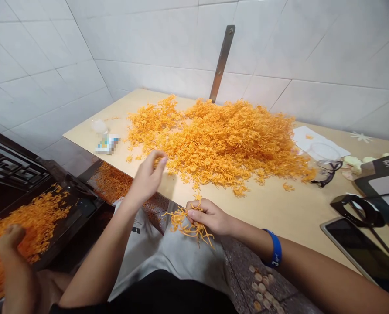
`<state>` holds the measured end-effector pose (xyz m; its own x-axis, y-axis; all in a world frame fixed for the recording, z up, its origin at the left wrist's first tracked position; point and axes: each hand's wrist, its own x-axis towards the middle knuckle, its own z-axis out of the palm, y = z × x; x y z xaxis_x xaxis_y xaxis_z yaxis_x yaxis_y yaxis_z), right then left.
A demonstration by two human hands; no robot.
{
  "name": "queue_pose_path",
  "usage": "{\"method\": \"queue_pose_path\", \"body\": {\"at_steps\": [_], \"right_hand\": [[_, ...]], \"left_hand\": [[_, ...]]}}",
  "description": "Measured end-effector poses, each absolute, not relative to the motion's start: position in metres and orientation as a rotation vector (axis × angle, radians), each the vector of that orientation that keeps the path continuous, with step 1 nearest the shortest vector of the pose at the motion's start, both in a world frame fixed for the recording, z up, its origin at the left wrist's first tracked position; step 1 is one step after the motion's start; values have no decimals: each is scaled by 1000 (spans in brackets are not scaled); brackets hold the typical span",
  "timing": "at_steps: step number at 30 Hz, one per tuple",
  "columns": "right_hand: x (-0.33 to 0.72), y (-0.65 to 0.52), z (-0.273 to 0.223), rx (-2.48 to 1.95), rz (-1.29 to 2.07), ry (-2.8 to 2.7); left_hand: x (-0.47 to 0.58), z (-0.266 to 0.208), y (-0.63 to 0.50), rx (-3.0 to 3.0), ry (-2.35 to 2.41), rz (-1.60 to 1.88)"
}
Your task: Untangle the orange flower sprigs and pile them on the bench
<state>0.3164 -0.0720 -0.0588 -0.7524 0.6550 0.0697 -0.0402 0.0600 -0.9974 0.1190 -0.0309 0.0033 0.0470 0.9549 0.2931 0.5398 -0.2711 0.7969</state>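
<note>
My right hand (210, 216) is closed around a bunch of thin, branching orange plastic pieces (184, 222), held over my lap just off the table's front edge. Stems of the bunch stick out past the fingers on several sides. My left hand (151, 172) is raised by the front left edge of the large heap of orange plastic flower-like pieces (227, 139). Its thumb and fingers come together in a pinch. A bit of orange shows within the curl, but I cannot tell whether it is held or lies behind.
The light wooden table (279, 209) stands against a tiled wall, with a metal bar (222, 63) upright behind the heap. Glasses (327, 172), a black looped object (358, 209) and a phone (348, 237) lie right. More orange pieces (47, 218) and another person's bare limb (14, 257) are lower left.
</note>
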Motion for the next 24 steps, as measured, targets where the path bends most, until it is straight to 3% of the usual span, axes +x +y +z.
{"method": "queue_pose_path", "body": {"at_steps": [7, 13, 18, 24], "right_hand": [[319, -69, -64, -662, 1766, -1601], [317, -66, -72, -724, 1736, -1257], [315, -64, -70, -711, 1751, -1190], [315, -67, -62, -707, 1698, -1406]], "left_hand": [[217, 19, 38, 2021, 1055, 816], [192, 17, 32, 1726, 674, 1026], [142, -18, -31, 1395, 889, 1039], [142, -32, -81, 1593, 1174, 997]]}}
